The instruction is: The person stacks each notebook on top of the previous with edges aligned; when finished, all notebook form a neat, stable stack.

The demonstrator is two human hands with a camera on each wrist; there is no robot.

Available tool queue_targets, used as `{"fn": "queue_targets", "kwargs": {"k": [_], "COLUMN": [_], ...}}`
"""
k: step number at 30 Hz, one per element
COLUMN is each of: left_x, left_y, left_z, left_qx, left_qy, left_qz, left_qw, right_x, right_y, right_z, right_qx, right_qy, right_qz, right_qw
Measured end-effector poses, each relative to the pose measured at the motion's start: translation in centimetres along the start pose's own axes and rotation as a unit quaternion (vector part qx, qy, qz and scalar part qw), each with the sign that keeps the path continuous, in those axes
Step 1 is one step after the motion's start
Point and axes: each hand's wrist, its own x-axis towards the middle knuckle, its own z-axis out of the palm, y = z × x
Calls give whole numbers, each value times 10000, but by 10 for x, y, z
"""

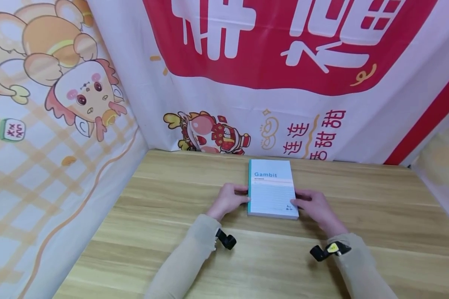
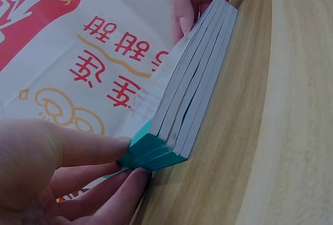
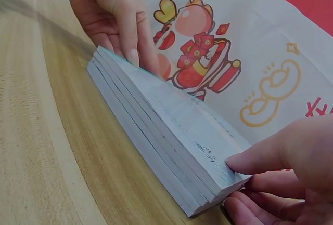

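A stack of notebooks lies flat toward the back of the wooden table, its pale blue top cover printed "Gambit". Teal spines face left, and white page edges show several thin books piled evenly. On the spine side my left hand grips the stack, thumb at the upper edge and fingers low against the spines. Opposite it, my right hand holds the other side, its thumb on the top cover and its fingers curled at the lower edge.
The wooden table runs under both forearms. Close behind the stack hangs a white and red printed cloth, and a patterned cloth borders the left. Each sleeve carries a black wrist camera mount.
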Motion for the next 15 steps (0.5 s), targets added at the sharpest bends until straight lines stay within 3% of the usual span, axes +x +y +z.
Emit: {"fn": "queue_targets", "kwargs": {"k": [15], "left_x": [0], "left_y": [-1], "left_z": [-1], "left_qx": [-107], "left_qy": [-68], "left_qz": [-82], "left_qw": [9999], "right_x": [0], "right_y": [-2], "right_z": [-1], "right_qx": [89], "right_qy": [-110], "right_qz": [32], "right_qw": [9999]}}
